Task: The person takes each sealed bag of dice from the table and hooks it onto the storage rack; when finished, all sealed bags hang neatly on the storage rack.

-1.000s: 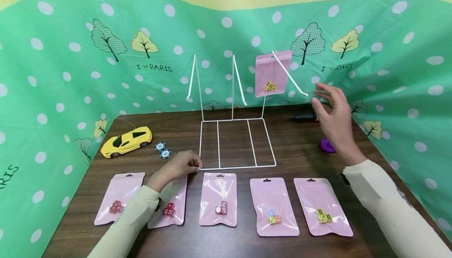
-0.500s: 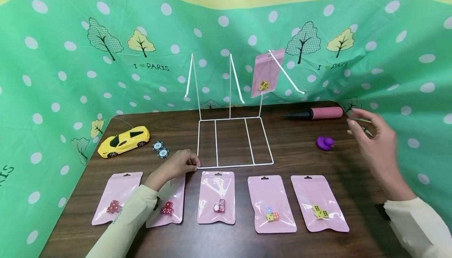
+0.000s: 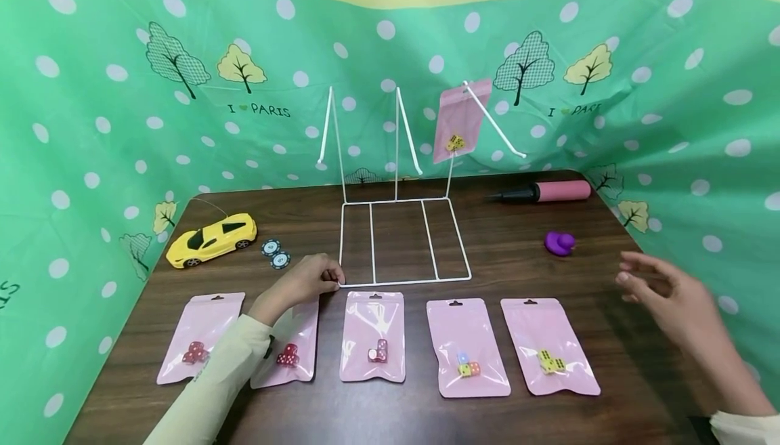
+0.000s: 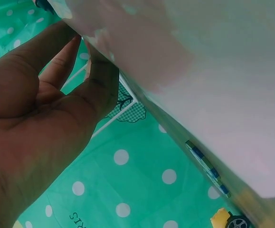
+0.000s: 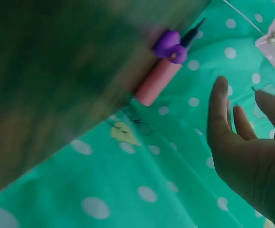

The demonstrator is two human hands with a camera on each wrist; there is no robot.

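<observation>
My left hand [image 3: 305, 281] pinches the front left corner of a white wire display rack [image 3: 405, 282] standing on the table. In the left wrist view, the left hand [image 4: 47, 95] shows thumb and fingers drawn together at that corner. From the rack's right prong hangs a pink zip bag [image 3: 461, 116] with yellow dice. My right hand [image 3: 676, 303] hovers at the table's right side, fingers loosely bent and holding nothing. Several pink bags lie in a row in front: one with yellow dice [image 3: 548, 336], one with mixed-colour dice [image 3: 466, 333], and others with reddish dice, including the middle bag [image 3: 373, 323].
A yellow toy car [image 3: 212, 240] and two poker chips [image 3: 275, 254] sit left of the rack. On the right are a purple rubber duck [image 3: 559, 243] and a pink-and-black hand pump [image 3: 557, 192]. A green dotted curtain [image 3: 262, 140] surrounds the table.
My right hand has moved away from the right prong, to the right and down toward the near side. The left hand keeps its grip on the rack's corner. The hung bag has turned slightly.
</observation>
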